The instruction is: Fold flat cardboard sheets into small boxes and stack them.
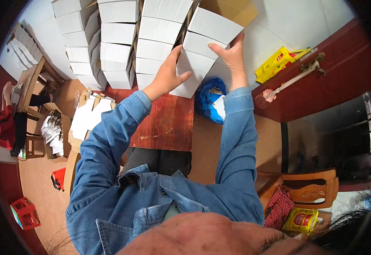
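Note:
A stack of white cardboard boxes stands at the far right end of the red wooden tabletop, with my hands on its two sides. My left hand lies along the left side, fingers reaching into the gap beside the neighbouring stack and thumb stretched across the front. On the right side, my right hand has its thumb over the front of a box; its other fingers are partly hidden behind the edge. The top box is open, its brown inside showing.
More white box stacks stand to the left. A blue plastic bag is right of the table, near a red door with a handle. Flat white cardboard pieces lie at left. A person in red works at far left.

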Demonstrator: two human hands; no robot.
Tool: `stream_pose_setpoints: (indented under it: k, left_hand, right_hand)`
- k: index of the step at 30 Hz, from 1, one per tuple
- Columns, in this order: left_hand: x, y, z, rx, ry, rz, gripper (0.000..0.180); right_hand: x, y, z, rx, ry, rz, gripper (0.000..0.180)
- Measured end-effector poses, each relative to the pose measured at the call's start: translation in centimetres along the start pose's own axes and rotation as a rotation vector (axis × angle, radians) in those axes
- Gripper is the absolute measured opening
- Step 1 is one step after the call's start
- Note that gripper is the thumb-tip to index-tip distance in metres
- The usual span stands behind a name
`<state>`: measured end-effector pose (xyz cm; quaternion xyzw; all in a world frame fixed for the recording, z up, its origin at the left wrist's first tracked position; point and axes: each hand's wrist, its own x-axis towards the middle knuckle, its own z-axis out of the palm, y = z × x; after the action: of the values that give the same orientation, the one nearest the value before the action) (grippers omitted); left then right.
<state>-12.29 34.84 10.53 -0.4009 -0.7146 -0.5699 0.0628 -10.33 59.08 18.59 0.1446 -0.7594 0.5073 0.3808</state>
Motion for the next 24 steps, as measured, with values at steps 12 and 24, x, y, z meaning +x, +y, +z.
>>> stream_pose_setpoints:
  k: [12, 24]
  left_hand:
    - [-3.0, 0.8, -1.0, 0.109, -0.053, -0.072, 0.086]
    - [-12.2, 3.1, -1.6, 0.082, -0.336, -0.137, 0.066]
  right_hand:
    - [-0.7, 1.6, -0.5, -0.002, -0.067, 0.124, 0.14]
    - [0.6, 0.1, -0.4, 0.274, 0.008, 0.101, 0.136]
